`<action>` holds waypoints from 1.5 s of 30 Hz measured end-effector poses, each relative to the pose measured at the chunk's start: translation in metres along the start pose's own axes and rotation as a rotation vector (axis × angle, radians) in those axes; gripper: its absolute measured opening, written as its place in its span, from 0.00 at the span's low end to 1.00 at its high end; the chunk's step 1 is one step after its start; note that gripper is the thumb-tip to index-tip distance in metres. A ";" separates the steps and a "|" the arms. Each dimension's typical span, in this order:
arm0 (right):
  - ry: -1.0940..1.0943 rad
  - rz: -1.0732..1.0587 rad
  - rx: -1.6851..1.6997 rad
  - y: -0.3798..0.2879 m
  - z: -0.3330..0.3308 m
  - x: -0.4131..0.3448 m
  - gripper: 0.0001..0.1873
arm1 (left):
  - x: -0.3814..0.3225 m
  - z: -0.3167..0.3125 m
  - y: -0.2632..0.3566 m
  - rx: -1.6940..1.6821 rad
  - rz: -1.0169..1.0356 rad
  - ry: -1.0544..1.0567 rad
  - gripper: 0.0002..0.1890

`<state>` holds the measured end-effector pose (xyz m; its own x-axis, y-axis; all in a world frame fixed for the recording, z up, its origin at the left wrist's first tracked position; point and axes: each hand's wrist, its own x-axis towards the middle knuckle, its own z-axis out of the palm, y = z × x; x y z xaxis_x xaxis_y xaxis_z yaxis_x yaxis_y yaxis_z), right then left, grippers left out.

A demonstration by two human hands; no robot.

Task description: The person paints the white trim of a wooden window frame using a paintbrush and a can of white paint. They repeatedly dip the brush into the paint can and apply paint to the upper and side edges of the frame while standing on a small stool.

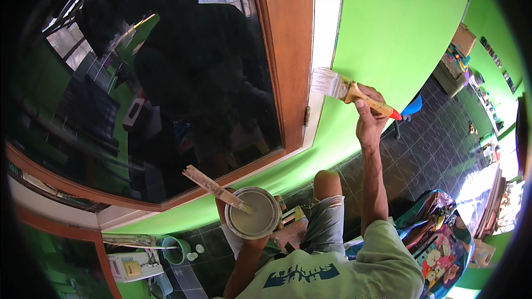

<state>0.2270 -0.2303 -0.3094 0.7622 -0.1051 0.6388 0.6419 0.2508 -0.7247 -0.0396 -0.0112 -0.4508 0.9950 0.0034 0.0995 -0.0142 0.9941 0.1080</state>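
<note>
My right hand (371, 112) grips the wooden handle of a flat paintbrush (349, 91) with a red tip. Its whitish bristles touch the white outer window frame (326, 20), beside the green wall (382, 20). My left hand (266, 232) holds an open round paint can (253, 222) from below and around its side. Pale paint (259, 216) is in the can, and a paint-stained wooden stirring stick (210, 182) leans in it, its upper end sticking out over the rim. Next to the white frame is a brown wooden sash (291, 29) with dark glass and a hinge (307, 116).
Below the window stand a green bucket (175, 251) and a white box-like item (135, 265) on dark floor tiles (407, 153). A large patterned bag (440, 249) full of things lies at the right. A blue object (412, 106) shows beyond the wall's edge.
</note>
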 end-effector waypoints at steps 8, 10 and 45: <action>-0.072 0.002 -0.162 -0.013 0.000 -0.005 0.15 | -0.002 0.001 0.001 0.049 0.000 0.044 0.35; -0.050 -0.051 -0.086 -0.010 -0.004 -0.006 0.15 | 0.000 0.002 0.002 0.046 -0.004 0.039 0.35; -0.020 -0.070 0.026 0.005 -0.005 -0.007 0.16 | -0.001 -0.010 0.001 -0.003 -0.003 -0.032 0.39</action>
<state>0.2256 -0.2329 -0.3186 0.7135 -0.1042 0.6929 0.6910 0.2686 -0.6711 -0.0394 -0.0086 -0.4611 0.9915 -0.0029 0.1304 -0.0109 0.9944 0.1049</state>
